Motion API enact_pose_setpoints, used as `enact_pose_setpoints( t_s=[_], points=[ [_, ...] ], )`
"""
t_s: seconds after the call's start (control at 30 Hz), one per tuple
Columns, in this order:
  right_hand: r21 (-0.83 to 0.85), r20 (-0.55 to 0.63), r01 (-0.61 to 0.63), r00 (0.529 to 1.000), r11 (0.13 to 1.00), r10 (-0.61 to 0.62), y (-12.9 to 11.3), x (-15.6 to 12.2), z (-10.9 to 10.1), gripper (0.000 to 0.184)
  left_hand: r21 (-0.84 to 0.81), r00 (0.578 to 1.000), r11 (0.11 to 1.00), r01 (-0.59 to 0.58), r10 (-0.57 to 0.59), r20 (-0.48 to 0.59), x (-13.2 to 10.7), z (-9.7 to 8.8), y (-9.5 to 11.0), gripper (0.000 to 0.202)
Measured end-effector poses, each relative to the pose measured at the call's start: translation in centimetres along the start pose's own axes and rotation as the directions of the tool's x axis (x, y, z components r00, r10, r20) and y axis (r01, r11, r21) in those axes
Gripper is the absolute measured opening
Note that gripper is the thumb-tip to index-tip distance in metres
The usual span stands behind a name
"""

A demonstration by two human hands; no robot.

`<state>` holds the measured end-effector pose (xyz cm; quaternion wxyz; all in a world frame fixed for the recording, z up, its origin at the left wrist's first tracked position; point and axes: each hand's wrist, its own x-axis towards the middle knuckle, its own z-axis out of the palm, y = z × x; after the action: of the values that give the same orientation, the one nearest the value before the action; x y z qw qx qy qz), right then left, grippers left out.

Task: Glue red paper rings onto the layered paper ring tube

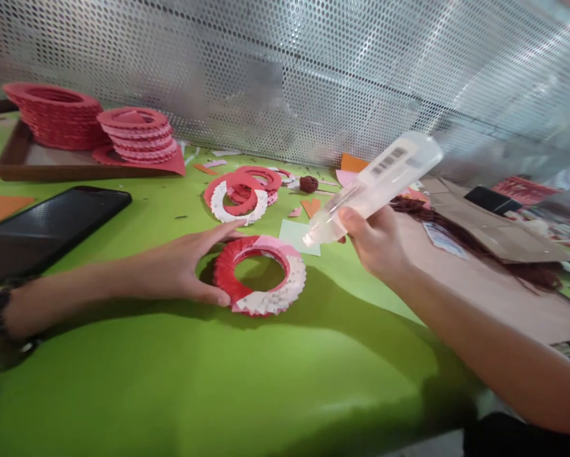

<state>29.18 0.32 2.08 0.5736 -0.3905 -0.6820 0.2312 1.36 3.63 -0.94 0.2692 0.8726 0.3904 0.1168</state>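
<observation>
A paper wreath [294,279] of layered red, pink and white printed pieces lies on the green table. My left hand [194,260] holds its left side, thumb at the near edge and the other fingers partly hidden behind it. My right hand [375,241] is closed around a clear plastic glue bottle [377,181], tilted with its nozzle down to the left. The nozzle is above and to the right of the wreath, apart from it. A pale green paper square [292,235] lies just behind the wreath. Farther back, red and white paper rings [215,206] overlap.
At the back left, a brown tray [51,171] bears stacks of red paper rings [59,117]. A black phone [51,228] lies at the left. Paper scraps and a small dark brown ball [308,184] lie behind the wreath. Cardboard [494,219] and dark strands lie right; perforated metal [218,76] stands behind.
</observation>
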Motion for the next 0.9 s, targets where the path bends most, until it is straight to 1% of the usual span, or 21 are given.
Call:
enact_pose_setpoints(
  t_s=[0.03,0.1,0.17,0.27,0.33,0.4,0.5,0.57,0.63,0.73,0.9],
  points=[
    [0.008,0.001,-0.008,1.000,1.000,0.008,-0.5,0.0,0.2,0.042,0.004,0.999,1.000,-0.023,0.022,0.041,0.2,-0.5,-0.3,0.102],
    [0.004,0.041,-0.019,0.999,1.000,0.019,-1.7,-0.5,1.0,0.044,0.000,0.991,0.998,-0.062,0.061,0.115,0.5,-1.1,-0.8,0.103],
    [0.026,0.105,-0.041,0.994,0.999,0.038,-2.6,-1.4,2.0,0.041,-0.038,0.987,0.998,-0.059,0.064,0.146,0.5,-1.1,-0.7,0.110],
    [0.072,0.145,-0.075,0.987,0.995,0.064,-3.1,-3.0,3.0,0.028,-0.152,0.995,0.988,0.002,0.014,0.102,0.3,0.0,0.1,0.128],
    [0.056,0.168,-0.065,0.984,0.996,0.055,-3.0,-3.8,3.2,0.017,-0.208,0.999,0.978,0.002,0.008,0.047,0.2,1.1,0.9,0.136],
    [0.023,0.202,-0.039,0.979,0.999,0.033,-3.0,-4.1,3.1,0.011,-0.237,0.999,0.971,-0.040,0.037,-0.017,0.1,2.0,1.4,0.137],
    [0.008,0.260,0.001,0.966,1.000,-0.003,-3.3,-4.1,3.2,0.012,-0.264,0.993,0.962,-0.068,0.041,-0.109,0.0,2.6,1.5,0.130],
    [0.000,0.285,0.027,0.958,1.000,-0.026,-3.4,-4.0,3.4,0.016,-0.260,0.990,0.964,-0.051,0.015,-0.140,0.1,2.7,1.2,0.130],
    [-0.020,0.295,0.052,0.954,0.998,-0.044,-3.5,-4.0,3.6,0.016,-0.227,0.991,0.974,-0.028,-0.004,-0.136,0.2,2.8,0.7,0.134],
    [-0.041,0.304,0.086,0.950,0.995,-0.069,-3.2,-3.9,3.3,0.015,-0.148,0.992,0.989,-0.018,0.000,-0.123,0.3,3.0,0.3,0.138],
    [-0.097,0.275,0.106,0.959,0.990,-0.075,-2.3,-3.7,2.0,0.013,-0.085,0.988,0.996,-0.003,-0.010,-0.154,0.1,2.8,0.5,0.129]
  ],
)
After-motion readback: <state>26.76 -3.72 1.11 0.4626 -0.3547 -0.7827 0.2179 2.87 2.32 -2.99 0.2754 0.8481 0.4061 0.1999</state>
